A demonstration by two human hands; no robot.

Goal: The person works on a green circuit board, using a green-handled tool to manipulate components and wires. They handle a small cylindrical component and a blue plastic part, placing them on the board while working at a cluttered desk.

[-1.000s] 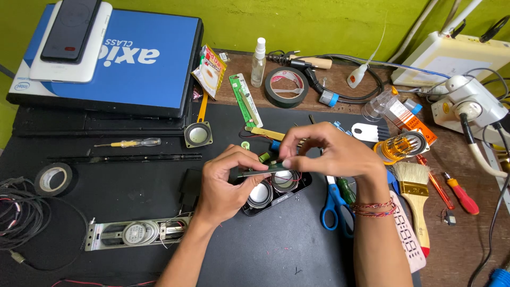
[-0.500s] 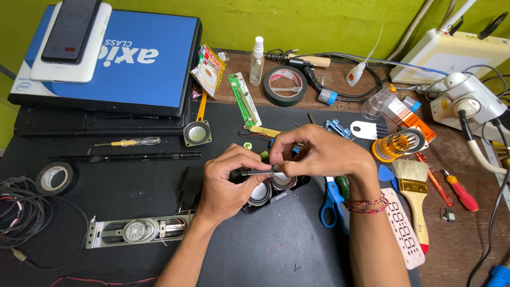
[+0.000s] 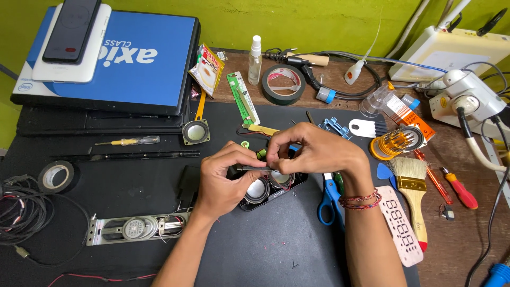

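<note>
Speaker module (image 3: 268,188), black with two round drivers, sits on the dark mat just under my hands; my left hand (image 3: 226,178) and right hand (image 3: 313,151) both pinch a thin dark strip (image 3: 252,168) level above it; I'd keep it flat and steady; scissors (image 3: 326,199) lie beside, tape roll (image 3: 284,84) beyond.

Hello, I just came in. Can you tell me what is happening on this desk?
A person works at a cluttered bench. The left hand and the right hand together hold a thin dark metal strip over a small black twin-driver speaker unit on the black mat. Blue-handled scissors, a wooden paintbrush and a black tape roll lie nearby, untouched.
</note>
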